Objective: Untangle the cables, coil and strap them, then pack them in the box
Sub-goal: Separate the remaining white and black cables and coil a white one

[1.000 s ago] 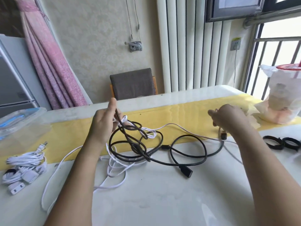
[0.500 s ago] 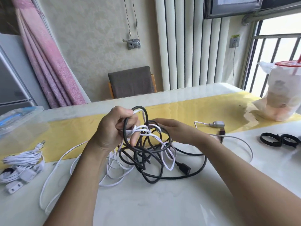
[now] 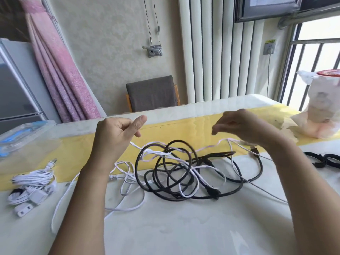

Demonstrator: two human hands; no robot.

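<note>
A black cable point(image 3: 220, 154) and a thin white cable point(image 3: 158, 153) lie mixed up in loose loops in the middle of the table point(image 3: 184, 227). A rolled-up white cable bundle point(image 3: 31, 183) sits by the left edge, with a clear box point(image 3: 24, 137) behind it. Two black straps point(image 3: 323, 159) lie by the right edge.

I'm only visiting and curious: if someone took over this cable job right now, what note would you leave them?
Left hand and right hand: raised over the table, white cable stretched between them; grip unclear.
Tangle of black and white cables: on the table, knotted together.
Done: one coiled white bundle lies at left.
Left to do: untangle, coil, strap with the black straps at right, pack into the clear box far left.
</note>
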